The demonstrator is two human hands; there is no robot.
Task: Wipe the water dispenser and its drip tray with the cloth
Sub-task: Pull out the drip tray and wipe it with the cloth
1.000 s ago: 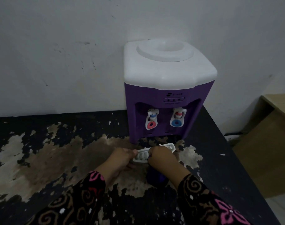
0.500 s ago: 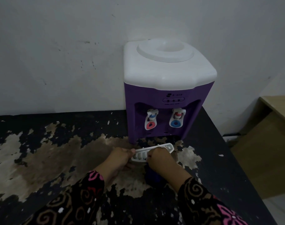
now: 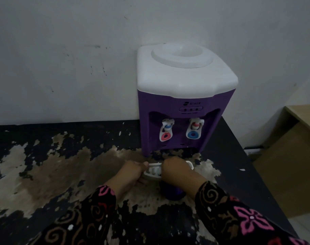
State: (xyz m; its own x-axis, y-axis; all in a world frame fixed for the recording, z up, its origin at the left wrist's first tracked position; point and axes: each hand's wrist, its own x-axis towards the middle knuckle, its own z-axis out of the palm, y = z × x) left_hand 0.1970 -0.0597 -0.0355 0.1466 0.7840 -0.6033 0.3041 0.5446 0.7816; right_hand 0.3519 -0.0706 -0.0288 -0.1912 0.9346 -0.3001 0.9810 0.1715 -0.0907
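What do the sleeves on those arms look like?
The left sleeve and right sleeve are long and dark, with brown swirls and pink flowers, bigger on the right one. The left hand and right hand wear no gloves.

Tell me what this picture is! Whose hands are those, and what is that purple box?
The camera sits on a person's head and looks down, so you see that person's own two hands. The purple box with the white top is a water dispenser. It stands on a worn black table by a white wall. Its two little taps let water out. The left hand grips one end of the white drip tray, the small dish that catches drips, in front of the dispenser. The right hand lies over the tray, with a dark blue cloth bunched under it. Its fingers are hidden.
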